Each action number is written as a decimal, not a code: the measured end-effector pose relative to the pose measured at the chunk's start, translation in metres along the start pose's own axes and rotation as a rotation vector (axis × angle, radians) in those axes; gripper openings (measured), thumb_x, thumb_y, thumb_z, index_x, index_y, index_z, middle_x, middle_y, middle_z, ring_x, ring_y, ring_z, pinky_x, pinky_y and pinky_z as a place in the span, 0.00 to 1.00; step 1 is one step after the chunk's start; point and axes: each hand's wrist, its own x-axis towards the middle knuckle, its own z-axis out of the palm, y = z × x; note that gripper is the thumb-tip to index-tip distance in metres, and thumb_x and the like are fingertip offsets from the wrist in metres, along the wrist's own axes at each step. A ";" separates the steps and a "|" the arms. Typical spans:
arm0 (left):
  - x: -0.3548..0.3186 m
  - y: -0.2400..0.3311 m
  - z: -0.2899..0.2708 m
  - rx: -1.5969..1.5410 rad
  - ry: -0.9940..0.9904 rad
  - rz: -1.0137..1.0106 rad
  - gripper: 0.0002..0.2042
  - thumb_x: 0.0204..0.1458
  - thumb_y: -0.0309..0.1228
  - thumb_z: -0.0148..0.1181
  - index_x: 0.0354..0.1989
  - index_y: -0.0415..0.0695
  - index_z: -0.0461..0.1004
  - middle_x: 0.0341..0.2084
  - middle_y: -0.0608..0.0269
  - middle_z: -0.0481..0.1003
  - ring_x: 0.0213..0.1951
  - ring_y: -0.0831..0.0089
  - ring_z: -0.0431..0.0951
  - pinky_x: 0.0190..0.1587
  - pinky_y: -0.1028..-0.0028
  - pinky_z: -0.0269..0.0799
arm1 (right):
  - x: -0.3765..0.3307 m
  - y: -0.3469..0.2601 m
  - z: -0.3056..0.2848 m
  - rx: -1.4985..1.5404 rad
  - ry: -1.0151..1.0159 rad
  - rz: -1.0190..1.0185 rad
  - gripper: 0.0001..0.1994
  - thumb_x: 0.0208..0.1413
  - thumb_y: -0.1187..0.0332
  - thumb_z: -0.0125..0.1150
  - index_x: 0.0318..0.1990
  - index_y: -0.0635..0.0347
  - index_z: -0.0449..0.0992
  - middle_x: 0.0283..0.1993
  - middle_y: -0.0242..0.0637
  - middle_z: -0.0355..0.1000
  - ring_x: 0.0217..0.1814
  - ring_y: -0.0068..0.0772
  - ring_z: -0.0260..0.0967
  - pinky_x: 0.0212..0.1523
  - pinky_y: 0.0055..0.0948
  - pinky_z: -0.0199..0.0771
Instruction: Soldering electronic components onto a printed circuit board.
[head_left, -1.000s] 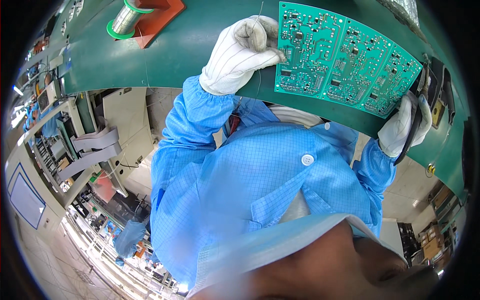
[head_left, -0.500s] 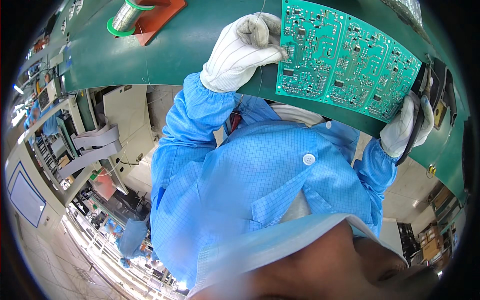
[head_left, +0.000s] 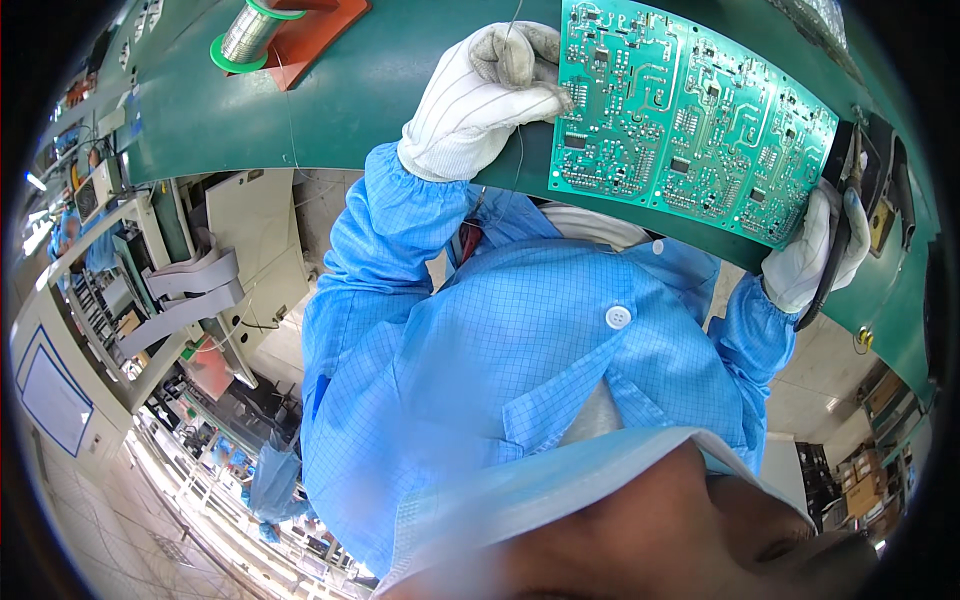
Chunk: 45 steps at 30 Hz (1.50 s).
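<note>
We are pinching a thin solder wire [head_left: 519, 150] in our gloved left hand [head_left: 485, 100] at the left edge of the green circuit board panel [head_left: 690, 120], lying lengthwise left to right on the green workbench [head_left: 330, 100]; our right hand [head_left: 815, 255] is gripping a black soldering iron [head_left: 838, 240] at its right end, factory floor below

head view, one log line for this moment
left hand: pinching thin wire at circuit board edge | right hand: holding black tool | solder spool: on bench

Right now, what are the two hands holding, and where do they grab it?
The left hand pinches a thin solder wire at the left edge of the green circuit board. The right hand grips a dark tool handle at the board's right end.
</note>
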 end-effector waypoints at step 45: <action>0.015 0.006 0.018 -0.381 -0.117 0.040 0.18 0.45 0.18 0.64 0.27 0.47 0.56 0.58 0.37 0.66 0.41 0.70 0.75 0.44 0.75 0.71 | 0.002 0.003 -0.002 -0.066 -0.044 -0.128 0.10 0.54 0.82 0.61 0.44 0.66 0.79 0.51 0.40 0.71 0.53 0.36 0.75 0.53 0.29 0.79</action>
